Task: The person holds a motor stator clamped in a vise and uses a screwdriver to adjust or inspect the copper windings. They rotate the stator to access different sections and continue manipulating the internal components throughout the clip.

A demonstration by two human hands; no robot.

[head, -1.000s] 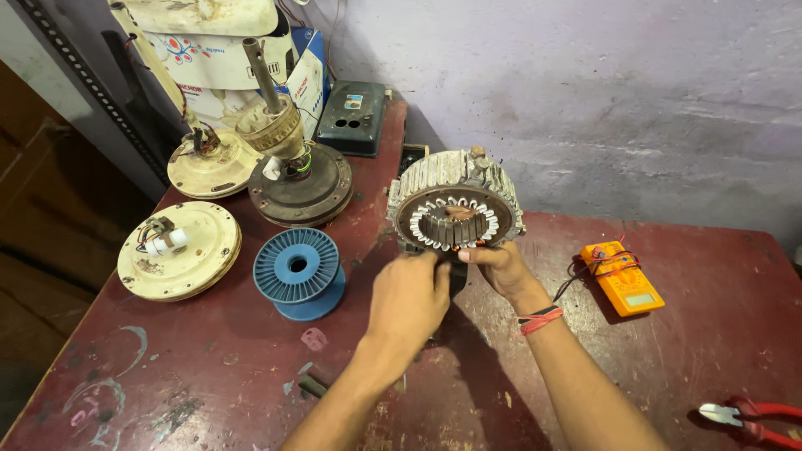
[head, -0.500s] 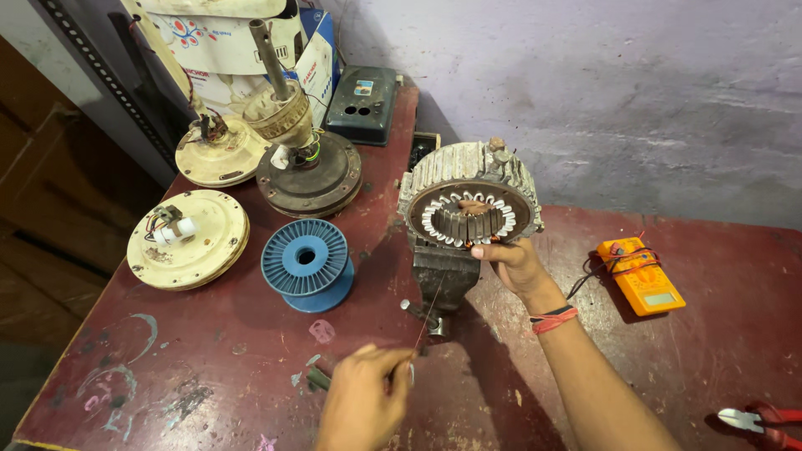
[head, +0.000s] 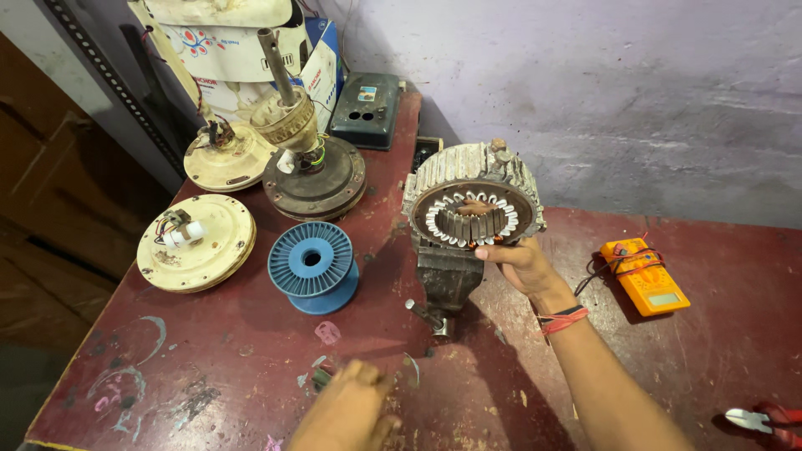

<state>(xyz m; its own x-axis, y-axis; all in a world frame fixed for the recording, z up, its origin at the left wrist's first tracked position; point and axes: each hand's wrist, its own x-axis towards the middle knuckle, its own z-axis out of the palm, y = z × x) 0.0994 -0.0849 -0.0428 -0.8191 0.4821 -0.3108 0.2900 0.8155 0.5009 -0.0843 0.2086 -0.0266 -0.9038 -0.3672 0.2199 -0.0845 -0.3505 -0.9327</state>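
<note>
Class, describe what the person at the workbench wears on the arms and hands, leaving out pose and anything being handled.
Both forearms are bare, with no sleeves in view and no gloves. The right hand has a band at the wrist, made of red and dark strands wound round it. The left hand shows no ring, watch or band in the part that is visible at the bottom edge.

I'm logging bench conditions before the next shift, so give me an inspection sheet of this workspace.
Surface: dark red table, scuffed, with paint marks.
Job's things: motor stator stands on edge on a bench vise.
Clutter: blue spool, cream fan cover, fan motor with shaft, red-handled pliers.
Grippers: right hand holds the stator's lower rim; left hand is low over small bits near the table's front.
Cables: dark leads around the orange multimeter.
Surroundings: grey wall, boxes at back.
</note>
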